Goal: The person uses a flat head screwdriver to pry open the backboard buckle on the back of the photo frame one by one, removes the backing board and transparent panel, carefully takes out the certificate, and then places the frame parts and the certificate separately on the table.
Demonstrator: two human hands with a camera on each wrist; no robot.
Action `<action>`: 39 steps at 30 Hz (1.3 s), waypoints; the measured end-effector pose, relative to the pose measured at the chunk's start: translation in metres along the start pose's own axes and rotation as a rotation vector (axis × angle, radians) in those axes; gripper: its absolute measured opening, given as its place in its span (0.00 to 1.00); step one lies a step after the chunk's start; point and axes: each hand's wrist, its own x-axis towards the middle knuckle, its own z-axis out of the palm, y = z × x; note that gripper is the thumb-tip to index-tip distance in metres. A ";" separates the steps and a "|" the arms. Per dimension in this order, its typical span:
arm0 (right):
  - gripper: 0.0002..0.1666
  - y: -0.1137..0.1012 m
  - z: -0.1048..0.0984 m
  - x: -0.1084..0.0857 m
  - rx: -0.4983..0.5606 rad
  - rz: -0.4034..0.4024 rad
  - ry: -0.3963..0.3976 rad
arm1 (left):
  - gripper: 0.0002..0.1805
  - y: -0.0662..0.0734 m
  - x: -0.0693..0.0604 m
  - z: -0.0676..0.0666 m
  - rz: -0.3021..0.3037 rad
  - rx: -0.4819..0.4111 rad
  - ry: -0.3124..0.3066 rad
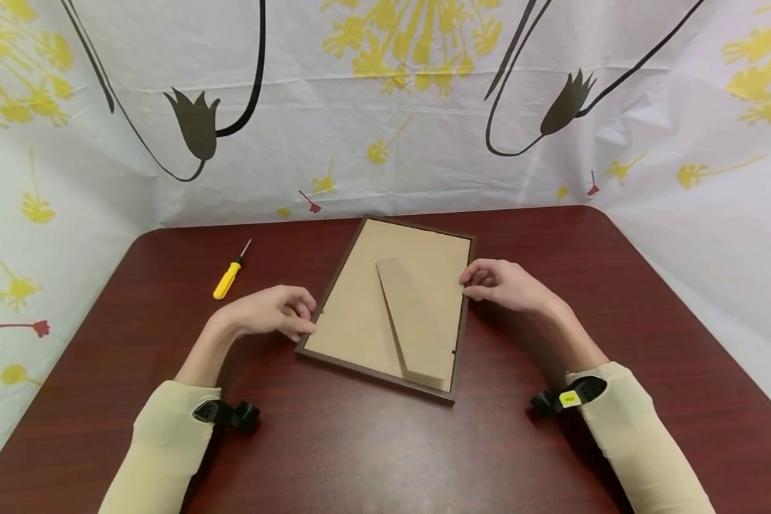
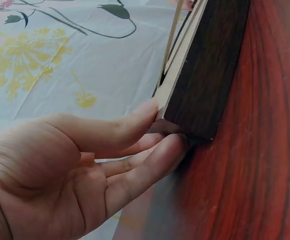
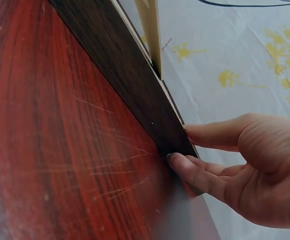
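A picture frame (image 1: 374,375) with a dark wood-look rim lies back side up on the table. Its tan backing board (image 1: 353,293) faces up, and a tan easel stand (image 1: 414,321) slants across it. My left hand (image 1: 273,312) pinches the frame's left edge, thumb on top and fingers against the side. On the opposite edge my right hand (image 1: 504,285) grips the frame in the same way. The left wrist view shows the left thumb (image 2: 130,122) at the rim; in the right wrist view the right thumb (image 3: 215,132) touches the rim. The front of the frame is hidden.
A screwdriver (image 1: 228,277) with a yellow handle lies left of the frame, beyond the left hand. The dark red wooden table (image 1: 373,457) has rounded far corners. A white floral sheet (image 1: 385,128) hangs behind it and along both sides.
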 end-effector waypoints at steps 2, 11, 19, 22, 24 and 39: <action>0.10 -0.001 0.001 0.000 0.027 0.000 -0.020 | 0.17 0.000 0.003 0.002 0.003 -0.011 0.027; 0.11 -0.003 0.004 0.000 0.019 -0.028 -0.050 | 0.18 0.004 0.008 0.010 -0.013 -0.058 0.075; 0.11 -0.001 0.006 0.001 0.041 -0.043 -0.067 | 0.19 0.005 0.009 0.014 -0.021 -0.092 0.049; 0.11 -0.001 0.006 0.001 0.024 -0.045 -0.060 | 0.19 0.005 0.009 0.016 -0.019 -0.098 0.023; 0.11 -0.001 0.006 0.001 0.002 -0.049 -0.048 | 0.19 0.006 0.009 0.017 -0.019 -0.105 0.010; 0.13 -0.001 0.008 0.001 -0.068 -0.084 0.018 | 0.23 0.009 0.014 0.023 -0.001 -0.123 0.117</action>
